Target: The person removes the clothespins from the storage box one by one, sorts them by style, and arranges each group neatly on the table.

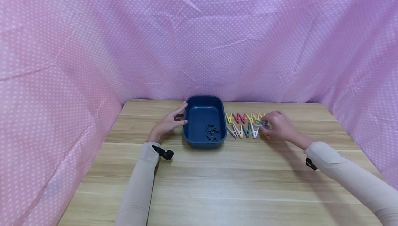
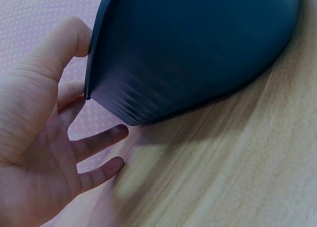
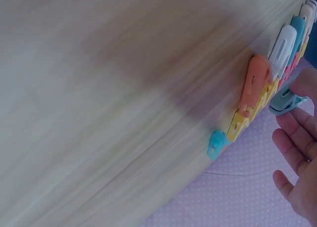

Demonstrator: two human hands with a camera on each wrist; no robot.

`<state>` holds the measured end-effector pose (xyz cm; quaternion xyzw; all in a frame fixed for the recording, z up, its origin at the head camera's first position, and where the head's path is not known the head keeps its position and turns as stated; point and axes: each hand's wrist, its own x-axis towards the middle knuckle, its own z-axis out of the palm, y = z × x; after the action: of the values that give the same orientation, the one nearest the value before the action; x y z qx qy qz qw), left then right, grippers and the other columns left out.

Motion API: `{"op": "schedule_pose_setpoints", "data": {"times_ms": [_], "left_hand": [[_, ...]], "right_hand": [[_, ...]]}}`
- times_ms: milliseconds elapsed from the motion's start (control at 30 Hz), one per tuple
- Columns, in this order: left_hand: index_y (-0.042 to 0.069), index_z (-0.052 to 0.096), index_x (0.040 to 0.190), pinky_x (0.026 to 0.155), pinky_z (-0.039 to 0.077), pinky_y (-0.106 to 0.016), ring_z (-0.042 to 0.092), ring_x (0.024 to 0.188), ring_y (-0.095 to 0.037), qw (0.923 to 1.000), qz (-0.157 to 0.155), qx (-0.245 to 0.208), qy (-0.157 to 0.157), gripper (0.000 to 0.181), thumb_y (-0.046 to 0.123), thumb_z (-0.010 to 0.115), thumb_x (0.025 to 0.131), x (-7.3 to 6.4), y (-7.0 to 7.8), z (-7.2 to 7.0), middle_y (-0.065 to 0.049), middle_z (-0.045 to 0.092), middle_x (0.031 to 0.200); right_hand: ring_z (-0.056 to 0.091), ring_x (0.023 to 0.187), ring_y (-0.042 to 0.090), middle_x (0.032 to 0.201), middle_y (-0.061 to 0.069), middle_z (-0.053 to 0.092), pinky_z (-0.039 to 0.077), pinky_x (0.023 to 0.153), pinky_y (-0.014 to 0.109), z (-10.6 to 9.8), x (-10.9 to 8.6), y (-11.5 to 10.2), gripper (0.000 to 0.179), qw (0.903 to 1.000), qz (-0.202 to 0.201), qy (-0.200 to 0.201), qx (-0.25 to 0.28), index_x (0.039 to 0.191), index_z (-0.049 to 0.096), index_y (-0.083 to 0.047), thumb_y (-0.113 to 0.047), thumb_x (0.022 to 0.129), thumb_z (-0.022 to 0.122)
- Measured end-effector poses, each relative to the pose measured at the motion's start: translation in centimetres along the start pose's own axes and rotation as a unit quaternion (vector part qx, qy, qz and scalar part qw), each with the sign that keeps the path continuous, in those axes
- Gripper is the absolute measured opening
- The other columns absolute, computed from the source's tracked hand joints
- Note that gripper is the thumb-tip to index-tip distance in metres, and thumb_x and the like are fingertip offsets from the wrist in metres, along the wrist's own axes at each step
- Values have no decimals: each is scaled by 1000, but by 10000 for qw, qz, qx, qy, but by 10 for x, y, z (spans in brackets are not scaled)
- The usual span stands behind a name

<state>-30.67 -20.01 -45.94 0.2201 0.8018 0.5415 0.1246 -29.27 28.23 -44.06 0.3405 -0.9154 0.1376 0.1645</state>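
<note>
A dark blue rectangular basin (image 1: 202,115) stands near the table's back edge. My left hand (image 1: 168,123) is at its left side, thumb and fingers spread and touching the rim. In the left wrist view, the lower fingers (image 2: 101,140) are straight, apart from the basin wall. Above the right end of the clothespin rows, my right hand (image 1: 278,125) pinches a grey-blue clothespin (image 3: 283,101) between thumb and fingers. Beneath it on the table lie an orange clothespin (image 3: 255,81) and a white clothespin (image 3: 283,49).
Right of the basin, several clothespins lie in two rows, among them a red clothespin (image 1: 242,118) and a yellow clothespin (image 1: 228,118). Small dark ring-shaped pieces (image 1: 211,129) lie inside the basin. A pink dotted curtain (image 1: 199,46) hangs behind the wooden table (image 1: 217,184).
</note>
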Motion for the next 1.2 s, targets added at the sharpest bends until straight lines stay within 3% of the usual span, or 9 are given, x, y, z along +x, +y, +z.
{"op": "schedule_pose_setpoints", "data": {"times_ms": [200, 667, 867, 1200], "left_hand": [[16, 14, 165, 121, 34, -56, 35, 149, -42, 10000, -69, -58, -29, 78, 12, 61, 103, -1, 0, 1, 4, 1, 174], [15, 14, 165, 122, 32, -57, 36, 149, -42, 9999, -101, -21, -8, 79, 11, 62, 102, -2, 3, 0, 4, 1, 174], [17, 14, 165, 120, 35, -57, 36, 149, -42, 9999, -157, -65, -8, 79, 12, 61, 102, -2, 2, 0, 5, 1, 174], [20, 15, 165, 121, 34, -56, 36, 149, -41, 9998, -186, -20, 4, 79, 13, 62, 103, -2, 1, 0, 7, 3, 173]], "right_hand": [[63, 73, 25, 74, 6, 70, 50, 82, 57, -3, -4, 5, 18, 9997, -165, 130, -159, 82, 73, -4, -12, 72, 87], [60, 68, 21, 69, 2, 68, 51, 79, 57, -15, -17, 12, 19, 9995, -34, 62, -293, 76, 71, -7, -12, 69, 88], [59, 67, 22, 71, 5, 70, 49, 80, 58, -20, -25, 18, 17, 9994, 122, -86, -315, 78, 72, -5, -6, 68, 86], [62, 72, 25, 74, 4, 71, 50, 81, 61, -25, -37, 23, 15, 9963, 412, -502, -566, 83, 74, -5, -10, 72, 83]]}}
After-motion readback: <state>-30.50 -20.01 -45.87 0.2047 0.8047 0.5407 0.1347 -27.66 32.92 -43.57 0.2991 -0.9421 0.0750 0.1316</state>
